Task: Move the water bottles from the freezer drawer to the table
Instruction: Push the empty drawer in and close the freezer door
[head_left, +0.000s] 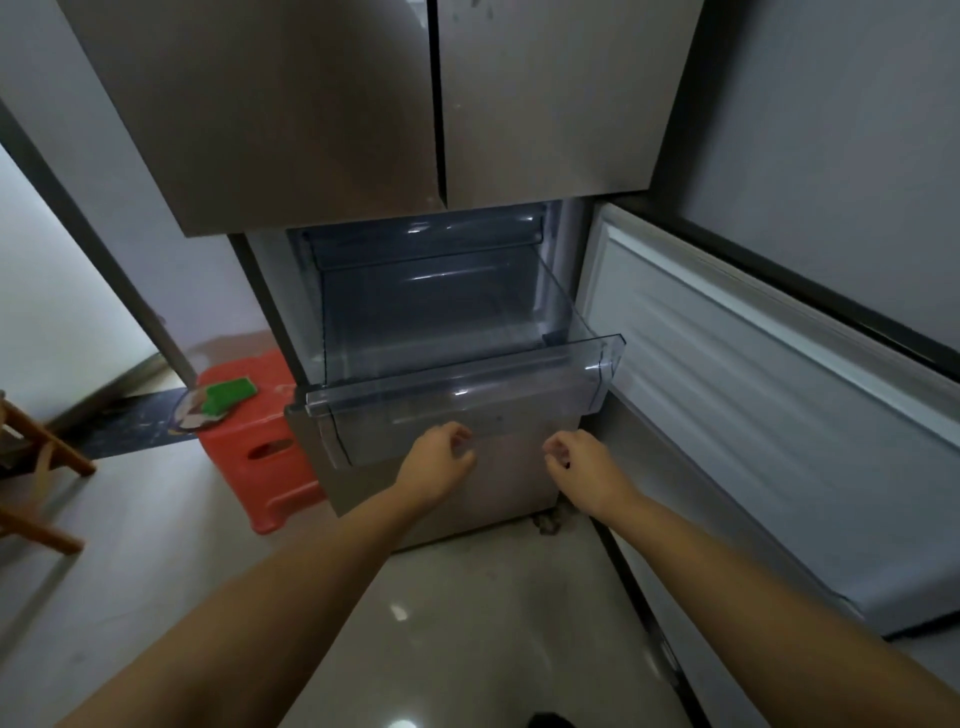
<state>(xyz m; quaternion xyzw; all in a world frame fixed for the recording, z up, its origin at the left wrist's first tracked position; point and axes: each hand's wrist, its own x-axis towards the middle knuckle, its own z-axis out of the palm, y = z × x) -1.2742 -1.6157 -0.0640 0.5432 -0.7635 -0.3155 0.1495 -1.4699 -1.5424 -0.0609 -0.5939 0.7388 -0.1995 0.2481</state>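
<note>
The clear plastic freezer drawer (597, 358) is pulled out of the grey fridge, and I see no bottles in it. My left hand (439, 457) is just below the drawer's front panel, left of centre, fingers loosely curled and holding nothing. My right hand (574, 460) is level with it to the right, also loosely curled and empty. Neither hand touches the drawer as far as I can tell. No water bottle and no table top is in view.
The freezer door (779, 415) stands swung open on the right, close beside my right arm. A red plastic stool (260, 467) with a green item (228, 395) on it stands left of the fridge. Wooden furniture legs (47, 457) show at the far left. The floor is glossy tile.
</note>
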